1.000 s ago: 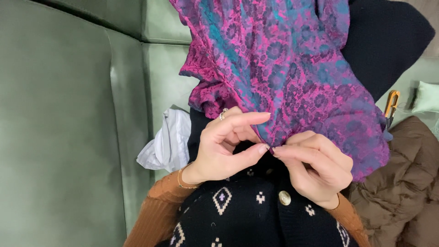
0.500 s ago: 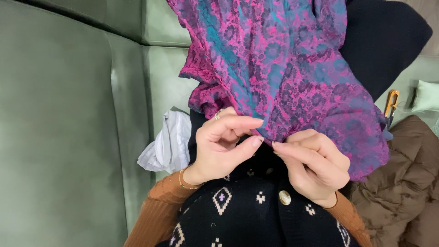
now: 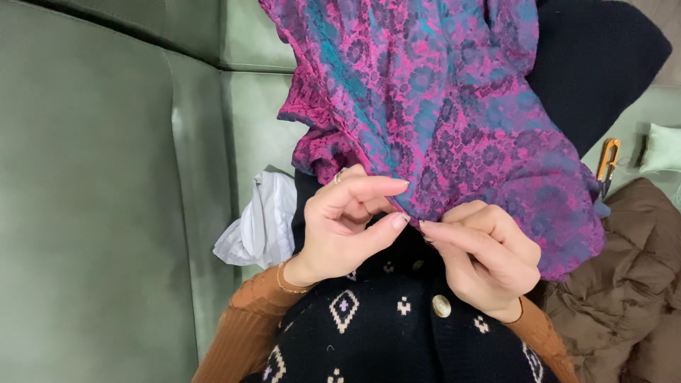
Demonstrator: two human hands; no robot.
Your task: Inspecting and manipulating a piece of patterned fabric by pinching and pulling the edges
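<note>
Head view, seated on a green sofa [image 3: 106,213].

A magenta and teal lace cloth [image 3: 440,106] is being held up over the lap, its lower edge gathered just above a black patterned cardigan [image 3: 369,333]. The edge is being pinched between both hands at one spot, fingertips almost meeting.

The left hand [image 3: 347,227] is being kept half closed: thumb and forefinger are pressed on the cloth edge, the other fingers curled loosely behind. A ring is being worn on it, and a thin bracelet at the wrist.

The right hand [image 3: 482,259] is being held nearly closed, thumb and forefinger nipped together at the same edge. Whether a needle or thread is being gripped there cannot be told; anything that fine is hidden by the fingers.

Judged step: fine work on the hem is being done, most likely hand sewing or thread picking. The next move is judged to call for a steady pinch by the left hand while something small is being drawn through or away by the right.

Nearby: a white crumpled cloth [image 3: 262,223] is lying beside the left forearm; orange-handled snips [image 3: 608,164] are lying on the sofa, well apart to the right; a brown padded jacket [image 3: 624,284] is lying below them.
</note>
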